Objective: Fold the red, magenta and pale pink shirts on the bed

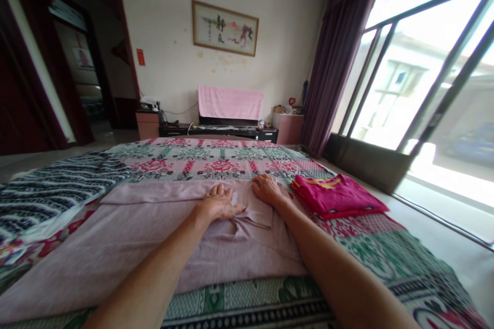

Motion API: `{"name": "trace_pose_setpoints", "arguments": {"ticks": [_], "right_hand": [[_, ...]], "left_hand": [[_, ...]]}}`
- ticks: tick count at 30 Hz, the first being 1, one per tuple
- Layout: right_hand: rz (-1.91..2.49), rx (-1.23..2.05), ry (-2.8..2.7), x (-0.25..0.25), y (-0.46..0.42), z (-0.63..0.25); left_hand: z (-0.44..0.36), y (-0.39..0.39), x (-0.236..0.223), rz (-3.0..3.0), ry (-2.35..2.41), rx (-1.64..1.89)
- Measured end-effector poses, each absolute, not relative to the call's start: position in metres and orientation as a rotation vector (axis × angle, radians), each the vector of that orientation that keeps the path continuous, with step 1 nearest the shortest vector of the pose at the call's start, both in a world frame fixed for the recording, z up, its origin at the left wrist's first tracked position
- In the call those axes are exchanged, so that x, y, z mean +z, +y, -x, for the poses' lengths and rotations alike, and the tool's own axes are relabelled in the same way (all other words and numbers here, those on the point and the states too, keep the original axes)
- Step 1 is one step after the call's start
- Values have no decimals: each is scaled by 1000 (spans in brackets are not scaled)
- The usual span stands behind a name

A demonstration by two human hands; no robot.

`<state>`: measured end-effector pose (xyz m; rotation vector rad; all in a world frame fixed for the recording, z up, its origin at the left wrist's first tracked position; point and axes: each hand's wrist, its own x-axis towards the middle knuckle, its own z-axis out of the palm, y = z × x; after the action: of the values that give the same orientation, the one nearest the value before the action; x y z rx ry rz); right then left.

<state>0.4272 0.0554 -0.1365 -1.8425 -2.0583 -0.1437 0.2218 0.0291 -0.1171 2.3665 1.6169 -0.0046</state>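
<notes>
A pale pink garment (146, 236) lies spread on the patterned bed cover, with its far edge folded over and a sleeve-like part turned inward near my hands. My left hand (219, 202) presses flat on it, fingers stretched and thumb pointing right, beside some creases. Close by on the right, my right hand (267, 189) rests palm down on the garment's far right part, fingers slightly bent and apart. Neither hand grips anything that I can see.
A folded magenta garment (339, 195) sits at the right on the bed cover (224, 165). Black-and-white striped cloth (57, 190) lies at the left. Beyond the bed, a pink cloth (230, 103) drapes over a screen on a low cabinet. Large windows stand at the right.
</notes>
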Motion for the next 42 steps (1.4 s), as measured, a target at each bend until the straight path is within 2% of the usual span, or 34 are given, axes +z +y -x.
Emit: {"name": "trace_pose_setpoints", "arguments": {"ticks": [8, 19, 23, 28, 31, 35, 42], "right_hand": [[1974, -15, -2044, -136, 53, -425], [2059, -41, -2051, -135, 52, -422], [2032, -78, -2071, -138, 57, -425], [2036, -29, -2075, -139, 61, -427], [2055, -34, -2066, -133, 58, -424], [1947, -194, -2105, -115, 44, -401], [1706, 70, -2291, -119, 6, -338]], "left_hand": [[-222, 21, -107, -2343, 1619, -55], [-210, 6, -102, -2391, 1546, 73], [-169, -5, -100, -2442, 1601, 192], [-82, -15, -93, -2293, 2193, 252], [-32, -23, -94, -2160, 2380, 217], [10, -31, -110, -2149, 2423, 163], [26, -43, -123, -2218, 2390, 189]]}}
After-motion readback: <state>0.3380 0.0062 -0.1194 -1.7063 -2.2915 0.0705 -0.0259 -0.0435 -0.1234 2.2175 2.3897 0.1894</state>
